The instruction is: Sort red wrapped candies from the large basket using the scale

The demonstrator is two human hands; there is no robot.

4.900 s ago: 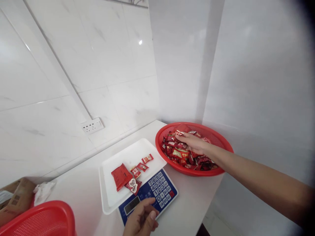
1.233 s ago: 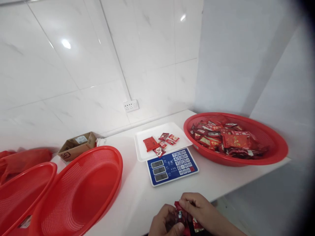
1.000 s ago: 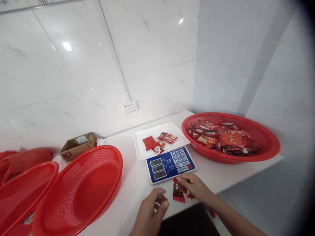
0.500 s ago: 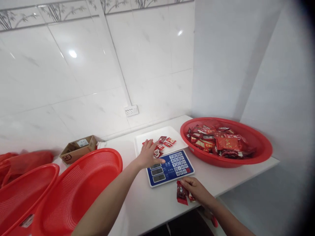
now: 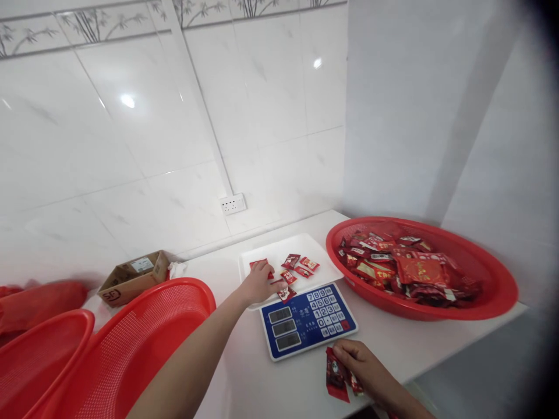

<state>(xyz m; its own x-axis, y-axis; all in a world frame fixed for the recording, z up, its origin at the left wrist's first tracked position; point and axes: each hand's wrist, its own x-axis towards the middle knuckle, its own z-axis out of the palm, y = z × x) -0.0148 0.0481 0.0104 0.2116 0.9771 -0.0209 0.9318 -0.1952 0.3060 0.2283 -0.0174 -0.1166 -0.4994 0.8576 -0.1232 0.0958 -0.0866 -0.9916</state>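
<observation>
My left hand (image 5: 257, 284) is over the near left part of the white scale pan (image 5: 250, 256). Its fingertips rest on a small red packet (image 5: 259, 262), with the thumb apart from them beside another red-and-white packet (image 5: 286, 294). Several more small red packets (image 5: 289, 276) lie flat on the pan to the right. In front is the scale's blue keypad panel (image 5: 308, 320). My right hand (image 5: 358, 362) is closed on dark red snack packets (image 5: 336, 375), pinched by their top edges above the table's front edge.
A large red plastic basket (image 5: 493, 297) heaped with red packets stands at the right. On the left are another red basket (image 5: 144, 343) and part of a further red basket (image 5: 48, 361). An open cardboard box (image 5: 131, 278) sits by the wall, under which the white table (image 5: 244, 372) runs.
My left hand has drawn back off the keypad panel, leftward onto the packet at the pan's left. My right hand still holds its packets. The view has shifted slightly.
</observation>
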